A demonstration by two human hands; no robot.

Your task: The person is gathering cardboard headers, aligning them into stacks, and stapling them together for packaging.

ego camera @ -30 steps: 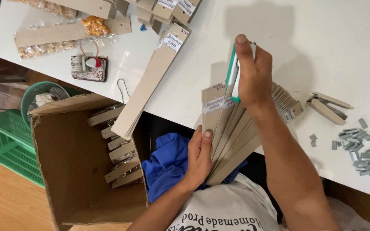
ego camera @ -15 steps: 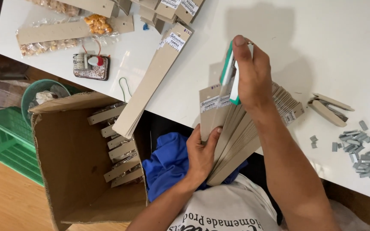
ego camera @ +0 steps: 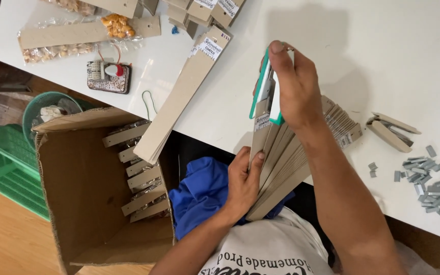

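Right hand [ego camera: 294, 89] at upper centre clenched around green-and-white stapler [ego camera: 266, 91], pressing it on fanned brown cardboard strips [ego camera: 281, 158], left hand [ego camera: 243, 183] below gripping their lower ends, white counter [ego camera: 373, 46] beneath.

I sit at a small home packing bench. Left of my grip lie bagged snacks on card strips [ego camera: 85, 31] and a carton [ego camera: 98, 203]; loose staples [ego camera: 429, 178] lie right.

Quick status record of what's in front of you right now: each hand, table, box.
right hand: grips a green stapler, clamped on the top of one strip
left hand: holds the fanned cardboard strips
table: staple bars, staple box, strip stack, snack packs
cardboard box: open, packed strips inside
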